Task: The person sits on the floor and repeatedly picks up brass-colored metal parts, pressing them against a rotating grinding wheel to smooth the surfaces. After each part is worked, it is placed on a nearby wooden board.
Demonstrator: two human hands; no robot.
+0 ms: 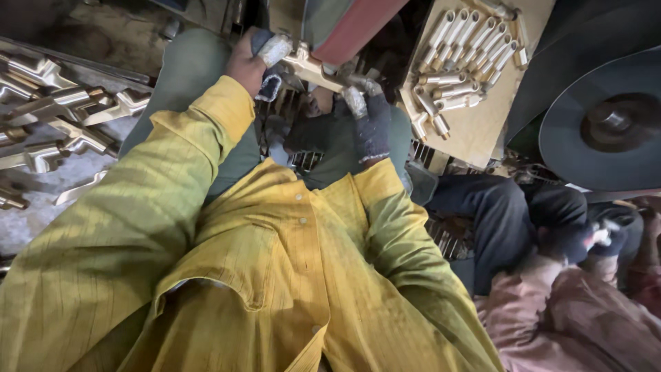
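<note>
A worker in a yellow shirt presses a brass fitting against a red sanding belt.

The left hand (251, 62) and gloved right hand (372, 124) each clamp one end of the brass fitting (313, 65), held up against the belt (358, 24). Even pressure from both ends and fingers kept clear of the belt seem wise. Finished brass pieces (458, 58) lie on a board (482, 131) to the right.
</note>
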